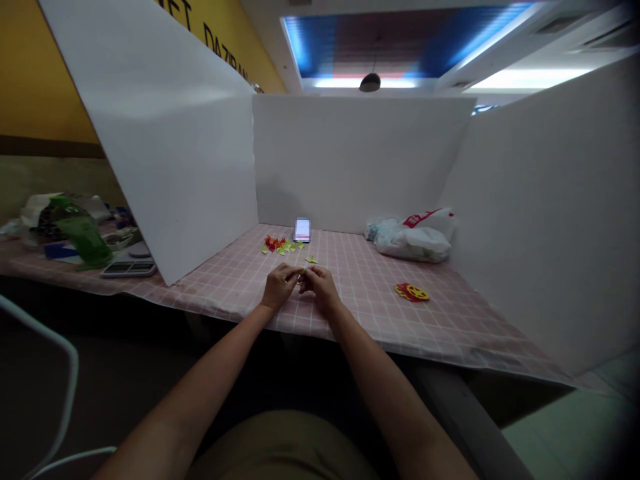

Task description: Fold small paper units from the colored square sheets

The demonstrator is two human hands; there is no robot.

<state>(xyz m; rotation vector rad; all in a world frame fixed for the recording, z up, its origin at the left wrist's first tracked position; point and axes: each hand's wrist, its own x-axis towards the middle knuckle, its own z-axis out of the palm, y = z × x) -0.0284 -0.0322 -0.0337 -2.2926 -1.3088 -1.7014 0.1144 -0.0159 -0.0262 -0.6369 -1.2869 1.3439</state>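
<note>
Over the near middle of the table, my left hand [279, 287] and my right hand [323, 285] meet with their fingertips pinched together. Between them is a small yellow-green piece [303, 270], mostly hidden by the fingers; its exact kind is too small to tell. Just beyond the hands lies a single yellow-green piece [311, 259] with pointed corners. Farther back and to the left is a cluster of small pointed red-orange pieces [275, 243], with several yellow-green pieces [287, 248] beside it.
A phone [303, 229] stands upright behind the pieces. White plastic bags [415, 239] lie at the back right, and flat red and yellow cut-out shapes [413, 292] nearer. White panels [360, 160] enclose the checked tablecloth [360, 313]. Outside the left panel are a scale [129, 269] and a green bottle [83, 233].
</note>
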